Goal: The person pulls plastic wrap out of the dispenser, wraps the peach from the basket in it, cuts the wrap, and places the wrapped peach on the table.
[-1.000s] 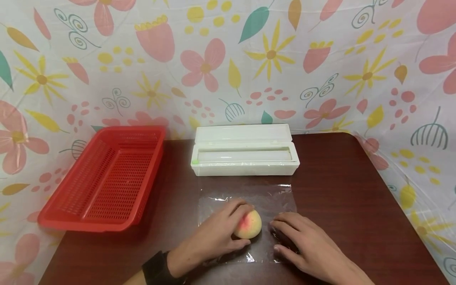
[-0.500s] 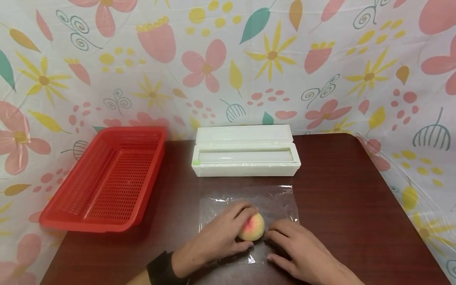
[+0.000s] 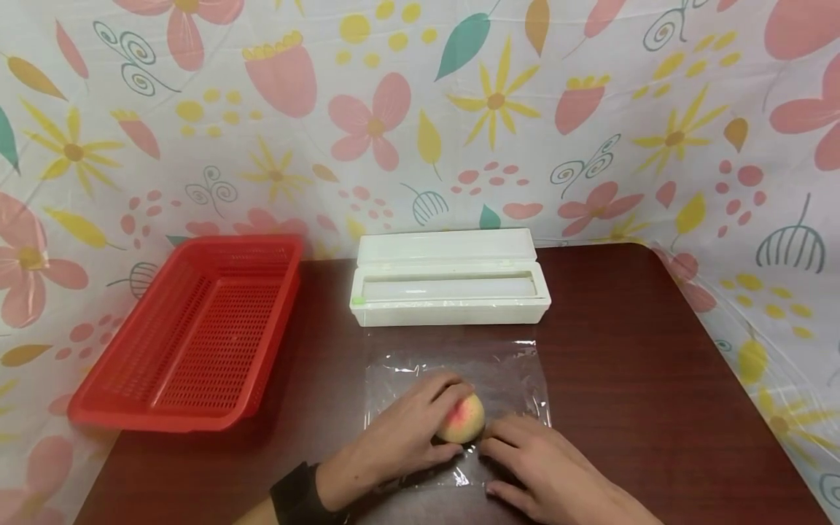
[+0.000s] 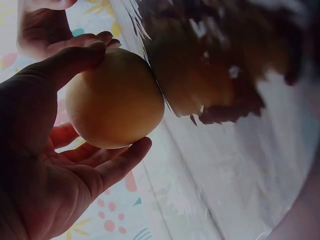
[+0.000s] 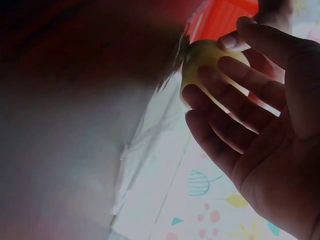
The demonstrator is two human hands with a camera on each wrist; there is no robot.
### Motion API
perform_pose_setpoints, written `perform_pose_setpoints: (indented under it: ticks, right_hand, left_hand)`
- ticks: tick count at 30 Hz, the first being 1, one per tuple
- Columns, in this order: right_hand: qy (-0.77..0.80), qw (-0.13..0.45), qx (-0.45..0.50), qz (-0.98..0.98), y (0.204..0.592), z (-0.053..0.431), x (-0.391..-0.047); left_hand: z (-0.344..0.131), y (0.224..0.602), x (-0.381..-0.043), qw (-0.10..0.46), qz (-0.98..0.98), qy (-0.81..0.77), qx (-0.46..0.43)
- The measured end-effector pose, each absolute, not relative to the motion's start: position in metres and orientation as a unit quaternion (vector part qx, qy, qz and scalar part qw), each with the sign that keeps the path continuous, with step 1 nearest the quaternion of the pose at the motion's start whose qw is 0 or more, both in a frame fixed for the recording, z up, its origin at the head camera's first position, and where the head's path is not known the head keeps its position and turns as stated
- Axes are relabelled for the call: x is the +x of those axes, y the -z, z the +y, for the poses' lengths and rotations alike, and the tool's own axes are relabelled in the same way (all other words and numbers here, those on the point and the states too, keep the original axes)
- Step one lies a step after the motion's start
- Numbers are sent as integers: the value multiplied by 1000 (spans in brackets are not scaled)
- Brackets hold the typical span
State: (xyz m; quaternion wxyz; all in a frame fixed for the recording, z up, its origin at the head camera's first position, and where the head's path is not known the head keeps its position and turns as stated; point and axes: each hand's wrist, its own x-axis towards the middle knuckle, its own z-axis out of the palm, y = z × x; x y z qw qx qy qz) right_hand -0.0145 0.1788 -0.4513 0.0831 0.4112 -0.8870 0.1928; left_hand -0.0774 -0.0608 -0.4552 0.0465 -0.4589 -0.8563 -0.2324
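A yellow peach with a pink blush [image 3: 467,417] lies on a sheet of clear cling film [image 3: 505,368] spread over the table. My left hand [image 3: 410,417] holds the peach from the left, thumb on the near side and fingers round the far side. The left wrist view shows the peach [image 4: 117,102] between thumb and fingers. My right hand [image 3: 545,463] is over the film just right of the peach, fingers loosely bent. In the right wrist view, the right hand's fingers [image 5: 232,102] overlap the peach [image 5: 195,62], and the palm holds nothing.
Behind the film stands a white cling-film box [image 3: 453,313], lid up, with the roll [image 3: 449,288] showing inside. A red plastic basket [image 3: 262,350] sits at the left of the dark wooden table [image 3: 630,350]. A flower-patterned cloth [image 3: 394,189] hangs behind.
My right hand has moved left and slightly nearer, from the film's right part to beside the peach. My left hand still holds the peach, shifted slightly right.
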Motion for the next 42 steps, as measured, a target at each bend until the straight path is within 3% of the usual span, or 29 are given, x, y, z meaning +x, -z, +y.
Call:
perform_pose_setpoints:
  ticks: [10,26,42]
  right_hand:
    - [-164,101,458,-868,449,163,-16]
    - [-122,65,442,-886,456,157,-13]
    - [-61,126,442,-886,464,155,-14]
  left_hand:
    - [-60,457,-77,28,-863,217,-455]
    - [-60,455,-78,24,-868,209,-451]
    - [-59,453,-79,49,-864,206,-457]
